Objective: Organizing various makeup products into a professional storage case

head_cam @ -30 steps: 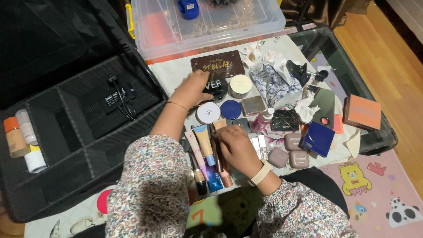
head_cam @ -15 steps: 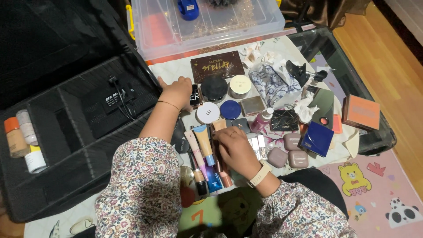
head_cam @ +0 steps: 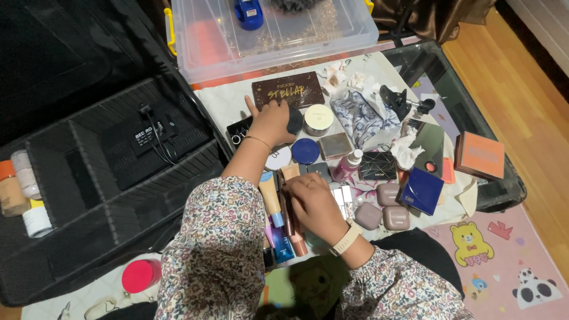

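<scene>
- Left hand [head_cam: 271,121]: reaching forward over the spread of cosmetics, palm down, fingers curled over a round black compact [head_cam: 294,120]; index finger stretched toward the near edge of a dark brown eyeshadow palette [head_cam: 288,90]. Whether the compact is gripped or only covered cannot be told.
- Round black compact: lying on the white cloth [head_cam: 220,104], just below the palette and just left of a round cream-lidded jar [head_cam: 317,120].
- Right hand [head_cam: 314,204]: lower down, close to the body, fingers bent loosely over a row of tubes; fingertips touching a slim brown pencil-like stick [head_cam: 287,210]. Firm hold not confirmed. Ring on one finger, pale watch strap [head_cam: 345,238] at the wrist.
- Beside the right hand: beige tube with a blue cap [head_cam: 270,198] to its left, peach-coloured tube [head_cam: 294,237] below, small clear items just to its right.
- Between the two hands: round white compact [head_cam: 278,159], partly under the left forearm, and round dark blue compact [head_cam: 306,150] next to it.
- To the right: pink bottle [head_cam: 347,166], black quilted case [head_cam: 377,166], two mauve rounded cases [head_cam: 382,216], square blue compact [head_cam: 422,191], orange box [head_cam: 479,155] at the far edge.
- Beyond the palette: clear plastic storage bin [head_cam: 296,35].
- To the left: open black case with padded dividers [head_cam: 106,178]; foundation bottles [head_cam: 18,189] standing at its far left edge.
</scene>
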